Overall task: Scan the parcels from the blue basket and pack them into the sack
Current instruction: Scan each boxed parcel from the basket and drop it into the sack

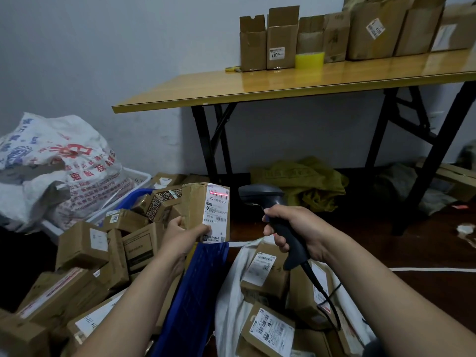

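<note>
The scanning step is in hand: the left hand [185,235] grips a small brown cardboard parcel with a white shipping label [198,204], held upright near the middle of the view. The label faces three o'clock towards the dark grey handheld barcode scanner [260,194], and the right hand [293,228] is clenched around the scanner's grip. One red scan line lies across the label's top barcode, so the read looks to be happening now. By my judgement the next move is to carry this parcel down towards five o'clock and drop it into the open white woven sack [229,305], which sits just beside the blue plastic basket [195,284]. Counted: one parcel in hand, one scanner, at least three labelled parcels showing in the sack, and well over a dozen heaped in and around the basket from seven to nine o'clock, too jumbled for an exact count. At one o'clock the wooden folding table [283,83] carries about seven cardboard boxes and one yellow tape roll [309,60].
</note>
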